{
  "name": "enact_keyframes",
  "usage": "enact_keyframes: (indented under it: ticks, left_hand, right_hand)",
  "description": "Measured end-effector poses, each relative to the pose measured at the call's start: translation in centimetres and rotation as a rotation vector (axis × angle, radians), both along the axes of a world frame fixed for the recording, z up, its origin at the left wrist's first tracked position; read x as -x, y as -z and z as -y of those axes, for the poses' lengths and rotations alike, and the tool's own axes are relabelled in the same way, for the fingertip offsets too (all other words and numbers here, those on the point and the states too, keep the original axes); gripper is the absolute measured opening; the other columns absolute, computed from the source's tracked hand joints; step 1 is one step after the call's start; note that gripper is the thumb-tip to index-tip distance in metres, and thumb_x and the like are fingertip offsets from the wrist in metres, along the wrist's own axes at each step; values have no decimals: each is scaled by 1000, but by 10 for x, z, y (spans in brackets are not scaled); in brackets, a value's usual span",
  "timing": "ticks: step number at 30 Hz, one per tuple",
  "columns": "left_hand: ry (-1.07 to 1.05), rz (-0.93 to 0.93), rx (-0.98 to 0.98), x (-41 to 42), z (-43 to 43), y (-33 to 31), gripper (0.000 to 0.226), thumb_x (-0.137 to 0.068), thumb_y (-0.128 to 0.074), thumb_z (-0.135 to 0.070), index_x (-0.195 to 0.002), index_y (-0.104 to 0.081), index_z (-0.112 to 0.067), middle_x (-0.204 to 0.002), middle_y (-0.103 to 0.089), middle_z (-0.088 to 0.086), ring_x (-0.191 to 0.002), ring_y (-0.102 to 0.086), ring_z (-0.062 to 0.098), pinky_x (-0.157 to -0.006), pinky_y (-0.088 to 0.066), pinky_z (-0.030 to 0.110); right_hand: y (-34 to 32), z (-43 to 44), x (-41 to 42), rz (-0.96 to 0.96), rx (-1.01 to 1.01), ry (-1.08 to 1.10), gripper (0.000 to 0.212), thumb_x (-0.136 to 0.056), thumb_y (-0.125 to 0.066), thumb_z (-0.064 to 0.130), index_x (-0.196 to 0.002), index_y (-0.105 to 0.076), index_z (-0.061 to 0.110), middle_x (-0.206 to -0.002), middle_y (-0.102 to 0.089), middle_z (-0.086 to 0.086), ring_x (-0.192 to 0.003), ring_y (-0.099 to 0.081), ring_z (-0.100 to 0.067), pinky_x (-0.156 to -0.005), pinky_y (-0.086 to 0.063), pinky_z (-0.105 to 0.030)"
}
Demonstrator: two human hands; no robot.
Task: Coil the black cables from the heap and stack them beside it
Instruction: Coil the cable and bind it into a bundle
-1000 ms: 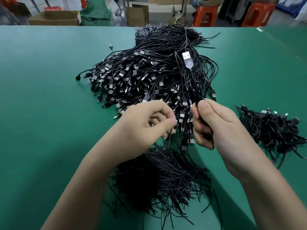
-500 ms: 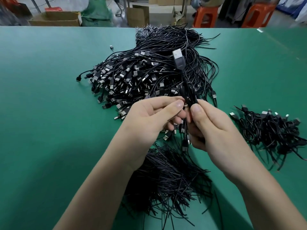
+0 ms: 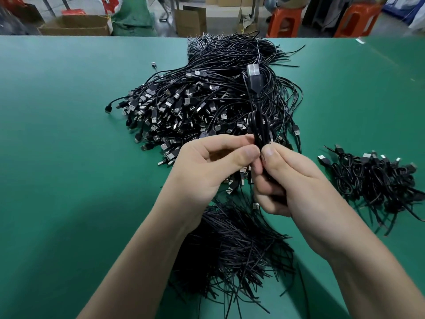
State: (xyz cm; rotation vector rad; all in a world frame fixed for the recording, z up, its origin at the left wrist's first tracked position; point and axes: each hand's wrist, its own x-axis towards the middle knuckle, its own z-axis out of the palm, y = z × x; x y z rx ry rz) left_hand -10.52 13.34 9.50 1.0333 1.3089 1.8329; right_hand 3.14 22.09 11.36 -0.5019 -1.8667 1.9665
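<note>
Head view, frame centre: left hand (image 3: 207,168) and right hand (image 3: 299,180) meet, each pinching one folded black cable (image 3: 259,131) between thumb and fingers. Its USB plug (image 3: 254,75) stands upright above them. Cable heap (image 3: 195,104) lies just behind on the green desk (image 3: 57,134). Coiled stack (image 3: 377,180) at mid right, apart from the heap. Loose black ties (image 3: 232,252) below the hands.

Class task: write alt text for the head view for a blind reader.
The left hand and right hand pinch a coiled black cable, plug up, over a green table. A heap lies behind; a stack of coiled cables sits at right.
</note>
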Motion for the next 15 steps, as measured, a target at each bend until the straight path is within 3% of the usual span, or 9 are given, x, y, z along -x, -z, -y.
enact_keyframes:
  ticks: [6,10,15]
  left_hand:
    - [21,-104,24,4,2,-2,17,-93,-72,-18,-78,-74,-11,-77,-71,0,-82,-65,12,-83,-48,22]
    - [109,-130,15,1,4,-6,23,-96,-65,-23,-76,-73,-14,-74,-71,-2,-80,-66,8,-82,-49,17]
    - [115,-139,-21,-1,4,-2,22,-100,-62,-24,-81,-72,-25,-70,-71,-5,-74,-65,5,-79,-50,16]
  right_hand:
    - [2,-6,-4,27,14,-135,36,-106,-40,39,-78,-51,18,-63,-27,2,-49,-26,-14,-44,-26,-15]
    - [1,-10,-6,42,19,-196,36,-104,-38,40,-80,-52,18,-60,-30,8,-45,-29,-12,-45,-26,-17]
    - [-1,-12,-10,24,121,-316,38,-106,-38,39,-81,-56,17,-59,-29,2,-39,-28,-12,-47,-29,-19]
